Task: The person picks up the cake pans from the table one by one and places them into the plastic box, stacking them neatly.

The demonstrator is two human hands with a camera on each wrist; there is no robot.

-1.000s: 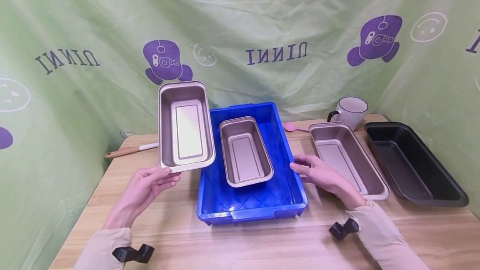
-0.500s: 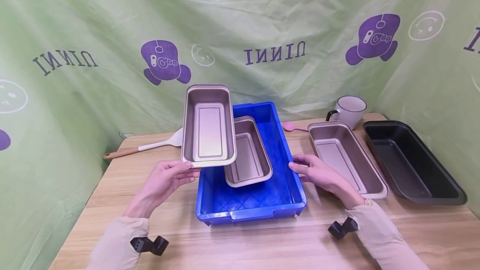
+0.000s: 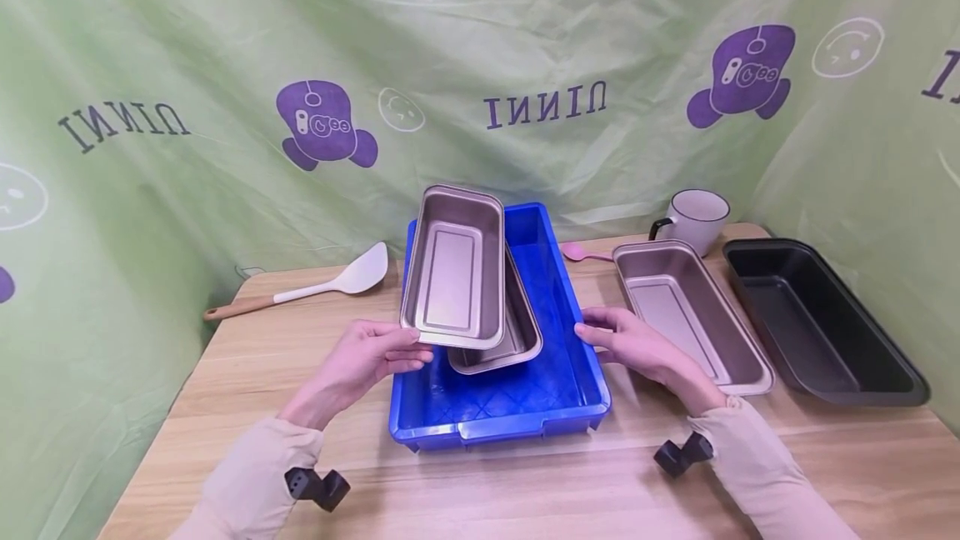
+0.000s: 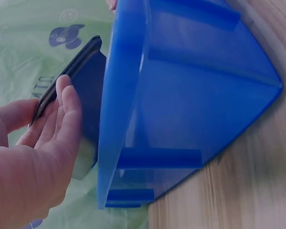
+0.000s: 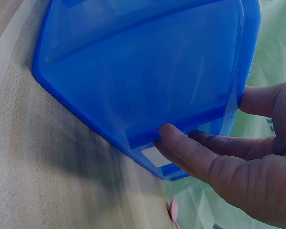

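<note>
My left hand pinches the near-left corner of a bronze loaf pan, thumb on top of the rim and fingers underneath. This pan is held tilted over the blue plastic bin, covering much of a second bronze loaf pan inside it. Whether the two pans touch cannot be told. At the bin's right side, my right hand holds the wall. In the right wrist view the thumb is at the rim of the blue bin and the fingers lie against its outside.
Right of the bin, another bronze loaf pan and a larger black loaf pan stand on the wooden table. Behind them are a white mug and a pink spoon. A white spatula with a wooden handle lies back left.
My left hand has carried its loaf pan rightward from beside the bin to above it, lately lower, uncovering the spatula. My right hand stays at the bin's side.
</note>
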